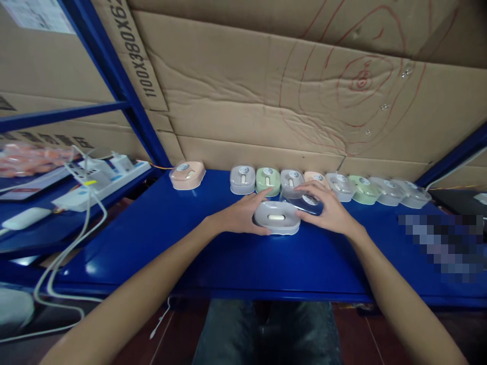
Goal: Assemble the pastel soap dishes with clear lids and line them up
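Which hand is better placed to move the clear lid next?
Probably the right hand: it already holds the clear lid, close beside the grey dish, while the left hand grasps the dish's left end.

You can read "1100X380X6" in dark print on the cardboard flap [133, 50] ahead to your left, its end cut off by the top edge. The round stickers [268, 171] on your lidded cases [188, 180] and the white sheet [43, 15] stay illegible.
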The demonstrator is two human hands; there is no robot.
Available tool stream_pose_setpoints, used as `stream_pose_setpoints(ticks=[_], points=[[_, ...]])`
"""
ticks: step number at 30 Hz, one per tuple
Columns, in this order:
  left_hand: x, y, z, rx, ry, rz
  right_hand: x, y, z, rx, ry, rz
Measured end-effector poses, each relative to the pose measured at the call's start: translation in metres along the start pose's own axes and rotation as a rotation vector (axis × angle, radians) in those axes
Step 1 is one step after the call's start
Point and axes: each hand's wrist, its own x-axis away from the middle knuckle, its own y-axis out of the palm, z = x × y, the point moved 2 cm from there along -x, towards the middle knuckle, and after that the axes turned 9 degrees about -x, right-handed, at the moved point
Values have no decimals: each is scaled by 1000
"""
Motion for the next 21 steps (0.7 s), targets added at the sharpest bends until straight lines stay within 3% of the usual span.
stream_pose_setpoints(ticks=[8, 21], points=[[-7, 17, 2, 111, 37, 70, 3, 43, -6, -62, -71, -60], [-9, 20, 6, 130, 84, 103, 4, 50, -4, -35, -64, -108]])
